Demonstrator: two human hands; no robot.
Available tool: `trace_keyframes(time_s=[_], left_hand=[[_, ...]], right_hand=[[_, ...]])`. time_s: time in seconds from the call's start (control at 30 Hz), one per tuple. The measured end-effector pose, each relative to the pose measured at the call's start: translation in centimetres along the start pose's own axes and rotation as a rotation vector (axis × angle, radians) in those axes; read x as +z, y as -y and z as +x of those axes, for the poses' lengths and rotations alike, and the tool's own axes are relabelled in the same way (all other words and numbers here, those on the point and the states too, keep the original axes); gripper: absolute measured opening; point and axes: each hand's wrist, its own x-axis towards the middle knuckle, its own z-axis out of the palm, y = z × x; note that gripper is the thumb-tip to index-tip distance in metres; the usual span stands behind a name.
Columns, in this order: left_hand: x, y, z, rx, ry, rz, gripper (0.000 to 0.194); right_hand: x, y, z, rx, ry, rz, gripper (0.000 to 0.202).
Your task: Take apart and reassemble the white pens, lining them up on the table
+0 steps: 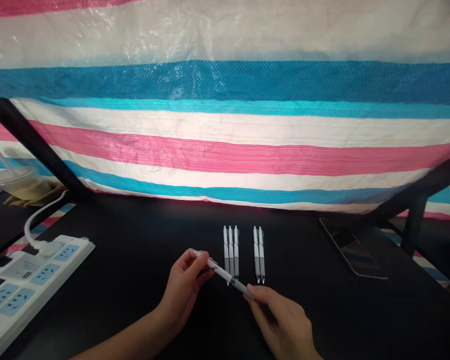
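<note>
A white pen with a grey grip (223, 272) is held slantwise above the black table, one end in each hand. My left hand (183, 285) pinches its upper white end between thumb and fingers. At the lower grey end, my right hand (281, 320) closes thumb and fingers on the grip, hiding the tip. Just behind the held pen, three similar pens (231, 245) lie side by side, their lower parts partly covered by it. To their right lies a pair of matching pens (259, 252), tips toward me.
A white power strip (41, 285) with a plugged-in cable lies at the left. A dark phone (352, 247) rests at the right. Black frame bars (41, 145) rise at both sides, before a striped plastic sheet (225, 155). A lidded drink cup (18, 180) stands far left.
</note>
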Motion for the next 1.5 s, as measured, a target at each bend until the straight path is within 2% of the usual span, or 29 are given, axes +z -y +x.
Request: trace_keyframes(time_s=[0.07,0.17,0.27,0.33,0.47,0.57,0.63,0.77,0.9,1.0,1.17,1.27,1.33,1.37,1.43,1.5], left_hand=[[0.10,-0.09,0.02,0.007,0.002,0.007,0.022],[0.32,-0.36,0.05,0.028,0.028,0.024,0.021],[0.47,-0.57,-0.01,0.041,0.047,0.043,0.019],[0.49,-0.59,-0.09,0.053,0.041,0.050,0.019],[0.45,-0.45,-0.19,0.057,0.049,0.063,0.019],[0.44,-0.37,-0.14,0.044,0.058,0.068,0.018],[0.45,-0.37,-0.08,0.049,0.054,0.071,0.019],[0.43,-0.42,-0.01,0.049,0.063,0.072,0.019],[0.39,-0.38,-0.02,0.042,0.069,0.069,0.018],[0.44,-0.34,-0.03,0.050,0.061,0.067,0.018],[0.62,-0.45,0.00,0.041,0.058,0.074,0.019],[0.61,-0.55,0.04,0.054,0.061,0.077,0.018],[0.53,-0.56,0.05,0.052,0.075,0.071,0.018],[0.48,-0.54,0.06,0.046,0.086,0.066,0.017],[0.40,-0.50,0.09,0.034,0.102,0.054,0.016],[0.37,-0.45,0.12,0.038,0.099,0.048,0.016]], right_hand=[[0.04,0.14,0.02,0.275,0.103,0.131,0.006],[0.23,0.32,0.24,0.674,0.300,0.427,0.036],[0.53,0.32,0.32,0.882,0.499,0.663,0.055],[0.64,0.35,0.29,0.877,0.511,0.649,0.051],[0.58,0.55,0.20,0.740,0.452,0.433,0.041],[0.54,0.57,0.15,0.765,0.520,0.514,0.046],[0.55,0.52,0.12,0.801,0.517,0.560,0.044],[0.51,0.47,0.08,0.761,0.471,0.446,0.042],[0.48,0.46,0.14,0.792,0.519,0.545,0.045],[0.49,0.42,0.21,0.778,0.484,0.462,0.042],[0.35,0.62,0.26,0.767,0.564,0.521,0.050],[0.16,0.86,0.42,0.690,0.506,0.392,0.043],[0.09,0.98,0.50,0.627,0.494,0.314,0.046],[0.11,0.99,0.49,0.640,0.520,0.335,0.050],[0.25,0.93,0.38,0.759,0.609,0.481,0.056],[0.40,0.78,0.29,0.845,0.634,0.573,0.054]])
